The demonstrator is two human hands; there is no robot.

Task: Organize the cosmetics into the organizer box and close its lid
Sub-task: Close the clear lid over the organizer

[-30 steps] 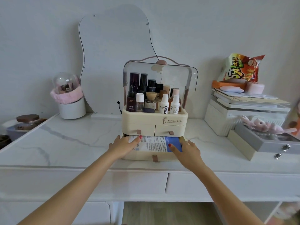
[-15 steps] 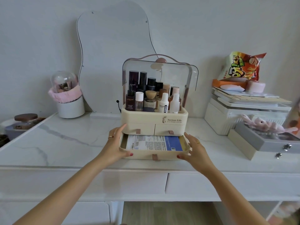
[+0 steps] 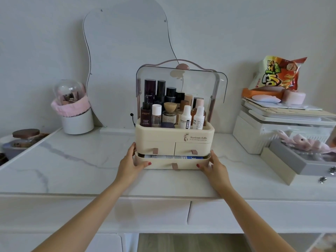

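White marble-patterned vanity top (image 3: 72,160) under a pale wall sets the scene, viewed from a person's head, looking down along two bare forearms. One left hand (image 3: 130,165) and one right hand (image 3: 215,166) clasp the two front corners of the organizer box's bottom drawer (image 3: 172,163), each with a red-nailed thumb pressed on the drawer's front face and fingers wrapped around its side; both arms reach forward nearly straight, converging on the box. One wide drawer it is, its long axis running left to right, pulled out only slightly so a thin strip of a blue-and-white packet (image 3: 174,157) shows inside. Above it sit two smaller drawers side by side, all three with small brown pull tabs. The cream organizer box (image 3: 174,137) stands upright at the middle of the vanity top, its front facing the viewer, with "Serious Life" printed on it. Its top tray holds roughly a dozen upright bottles (image 3: 172,110): dark tall ones at the back, two white ones and a wooden-capped one in front; the exact count is hard to tell. Its clear domed lid (image 3: 205,82) is swung up and back, open. Behind the box leans one wavy-edged mirror (image 3: 127,51). Left of the box stands one white cup (image 3: 76,122) with a pink band. Right of the box rest stacked white containers (image 3: 272,128), topped by one orange snack bag (image 3: 278,73).
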